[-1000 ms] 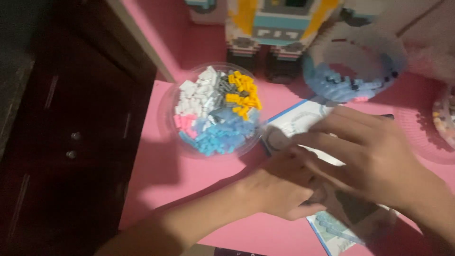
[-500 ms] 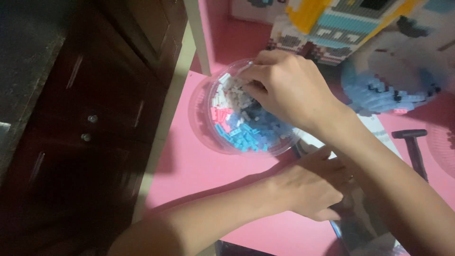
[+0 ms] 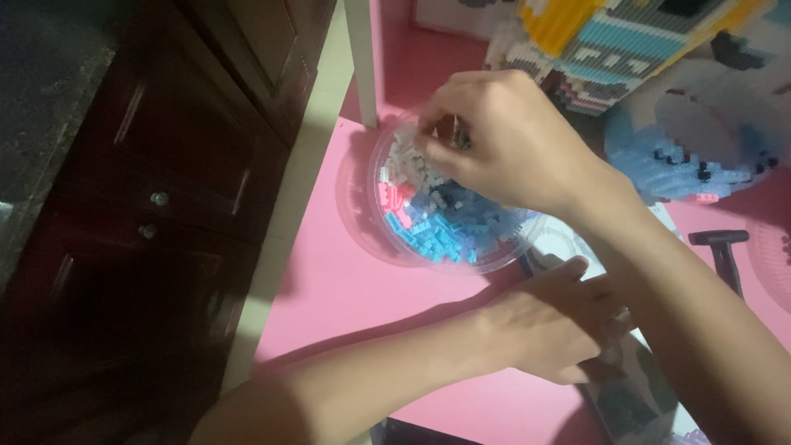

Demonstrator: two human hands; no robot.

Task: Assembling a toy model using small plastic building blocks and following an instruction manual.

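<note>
Over the pink bench [image 3: 346, 288], the right hand [image 3: 503, 140] dips pinched fingertips into the clear round tub [image 3: 387, 239] of small white, pink and blue bricks [image 3: 437, 227], while the left hand [image 3: 552, 325] rests flat beside it, gripping nothing visible.

One camera sits on the person's head. It looks down, close up, at the pink table [image 3: 346, 288] below.

Bricks [image 3: 437, 227] in bowl [image 3: 362, 194] on table [image 3: 346, 297]; cabinet [image 3: 156, 206] left
</note>
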